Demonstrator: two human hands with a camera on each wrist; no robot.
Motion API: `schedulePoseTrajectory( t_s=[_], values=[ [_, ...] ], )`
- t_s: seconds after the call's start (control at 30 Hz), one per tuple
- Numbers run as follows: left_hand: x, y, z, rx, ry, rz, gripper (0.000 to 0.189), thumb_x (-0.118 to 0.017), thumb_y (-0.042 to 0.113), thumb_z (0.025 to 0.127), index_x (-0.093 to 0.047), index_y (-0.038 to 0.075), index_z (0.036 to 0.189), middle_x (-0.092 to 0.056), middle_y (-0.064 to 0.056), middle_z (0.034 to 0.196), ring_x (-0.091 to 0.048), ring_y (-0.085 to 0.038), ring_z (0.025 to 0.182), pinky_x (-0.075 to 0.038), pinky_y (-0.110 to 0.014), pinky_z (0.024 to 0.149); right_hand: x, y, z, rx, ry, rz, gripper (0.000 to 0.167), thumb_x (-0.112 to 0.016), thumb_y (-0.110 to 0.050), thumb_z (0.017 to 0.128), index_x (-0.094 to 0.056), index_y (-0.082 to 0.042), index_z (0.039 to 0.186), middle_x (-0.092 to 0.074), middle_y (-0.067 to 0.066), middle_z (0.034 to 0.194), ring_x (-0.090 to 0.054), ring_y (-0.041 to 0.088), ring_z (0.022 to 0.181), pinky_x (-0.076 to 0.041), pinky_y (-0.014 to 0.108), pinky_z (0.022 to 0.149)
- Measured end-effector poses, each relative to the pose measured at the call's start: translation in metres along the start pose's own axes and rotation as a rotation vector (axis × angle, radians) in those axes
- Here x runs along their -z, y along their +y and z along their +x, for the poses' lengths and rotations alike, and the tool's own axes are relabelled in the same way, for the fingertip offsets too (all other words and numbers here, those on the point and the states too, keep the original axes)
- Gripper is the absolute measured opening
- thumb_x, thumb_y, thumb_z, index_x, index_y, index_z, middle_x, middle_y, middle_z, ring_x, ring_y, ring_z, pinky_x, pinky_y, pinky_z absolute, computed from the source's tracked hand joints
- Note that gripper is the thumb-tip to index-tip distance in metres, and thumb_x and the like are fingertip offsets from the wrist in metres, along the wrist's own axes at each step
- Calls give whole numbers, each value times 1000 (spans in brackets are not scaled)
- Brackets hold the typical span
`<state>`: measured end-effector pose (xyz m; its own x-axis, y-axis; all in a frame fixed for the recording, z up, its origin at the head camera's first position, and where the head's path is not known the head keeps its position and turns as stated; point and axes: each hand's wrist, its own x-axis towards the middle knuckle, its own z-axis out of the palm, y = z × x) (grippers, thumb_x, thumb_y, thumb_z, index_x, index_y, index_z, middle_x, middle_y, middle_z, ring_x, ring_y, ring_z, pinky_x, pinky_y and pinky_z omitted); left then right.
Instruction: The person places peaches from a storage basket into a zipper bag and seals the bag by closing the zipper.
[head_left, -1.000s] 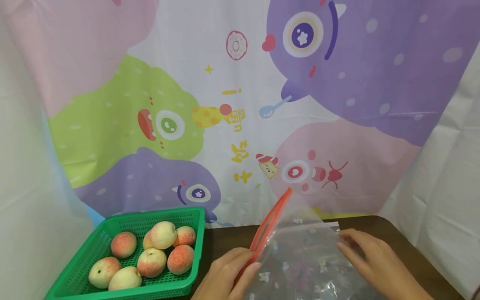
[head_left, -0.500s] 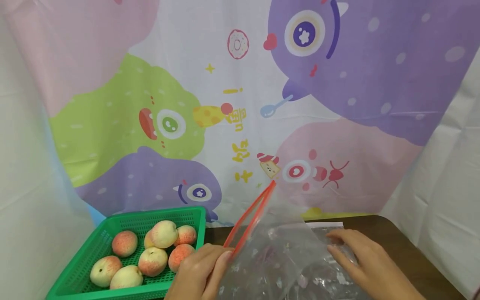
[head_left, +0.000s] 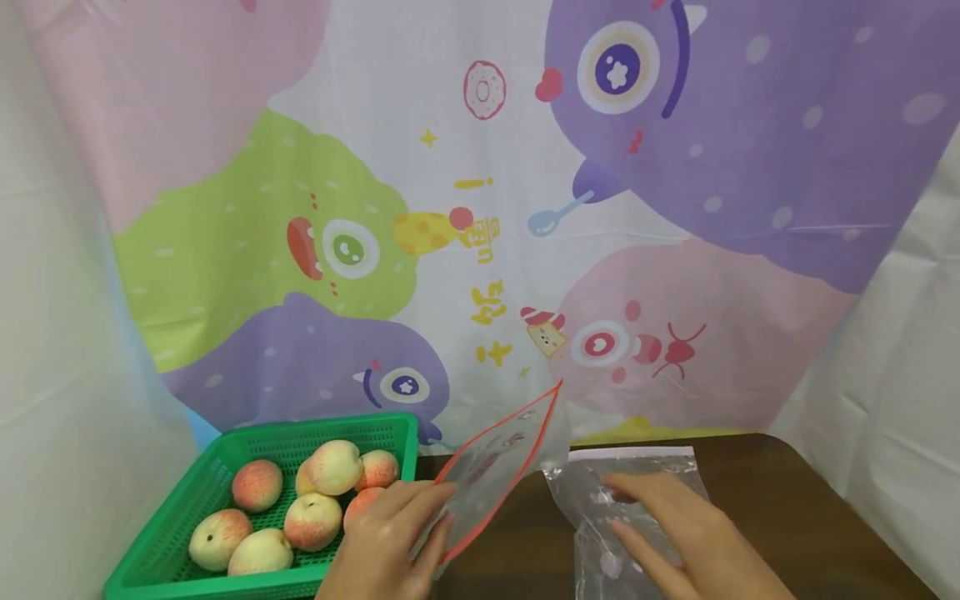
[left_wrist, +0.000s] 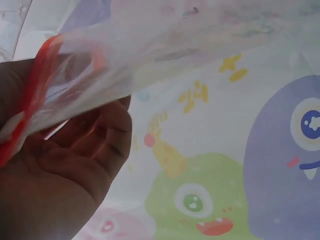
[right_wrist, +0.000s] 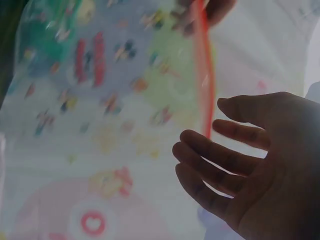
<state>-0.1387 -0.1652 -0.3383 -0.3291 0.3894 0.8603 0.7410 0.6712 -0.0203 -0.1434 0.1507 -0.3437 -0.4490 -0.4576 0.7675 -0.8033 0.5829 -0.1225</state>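
My left hand [head_left: 390, 542] pinches a clear zip bag [head_left: 491, 471] by its red-edged mouth, which gapes apart. In the left wrist view, thumb and fingers meet at the red zip strip [left_wrist: 44, 75], and the clear film stretches away to the right. My right hand [head_left: 690, 533] holds nothing; its fingers are spread and loosely bent. It hovers over a second clear bag [head_left: 588, 483] lying on the table. The right wrist view shows those fingers near the red edge of the lifted bag [right_wrist: 90, 125], which carries small printed figures; whether they touch it I cannot tell.
A green basket [head_left: 408, 467] with several peaches [head_left: 312, 522] stands left of my left hand. Dark brown table [head_left: 802, 517] shows at the right and between the bags. A printed cartoon curtain [head_left: 480, 167] hangs behind the table's far edge.
My left hand has drawn the red-edged bag left and off the second bag, and its mouth has spread wider. My right hand has shifted left. The second bag now lies uncovered.
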Motion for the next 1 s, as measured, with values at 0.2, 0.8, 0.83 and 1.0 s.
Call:
schedulePoseTrajectory(
  t_s=[0.2, 0.8, 0.83, 1.0],
  values=[
    [-7, 11, -4, 52, -181, 81, 47, -86, 17, 77, -68, 7, 119, -66, -2, 111, -64, -15, 93, -54, -23, 74, -22, -28, 13, 114, -55, -53, 47, -49, -41, 104, -52, -17, 145, -61, -17, 108, -59, 1, 91, -46, 15, 74],
    [-19, 24, -1, 12, -184, 253, 46, -80, -6, 62, -72, 8, 105, -66, -3, 99, -60, -15, 80, -52, -26, 66, -70, -33, 2, 202, 31, -394, 57, -41, -47, 102, -55, -22, 52, -50, -4, 86, -45, 18, 84, -37, 33, 68],
    [-18, 23, -1, -1, -179, 251, 46, -80, -6, 61, -73, 9, 104, -66, -3, 99, -59, -15, 79, -51, -26, 65, -71, -33, 2, 227, 25, -393, 66, -34, -55, 103, -57, -23, 51, -55, -4, 91, -49, 20, 90, -41, 35, 76],
    [-19, 22, -3, -32, -221, 237, 36, -88, 2, 62, -71, 11, 93, -66, -5, 101, -56, -17, 76, -48, -24, 60, -83, -27, 3, 432, 9, -266, 52, -44, -45, 104, -61, -21, 62, -70, 1, 106, -61, 27, 112, -40, 38, 102]
  ],
)
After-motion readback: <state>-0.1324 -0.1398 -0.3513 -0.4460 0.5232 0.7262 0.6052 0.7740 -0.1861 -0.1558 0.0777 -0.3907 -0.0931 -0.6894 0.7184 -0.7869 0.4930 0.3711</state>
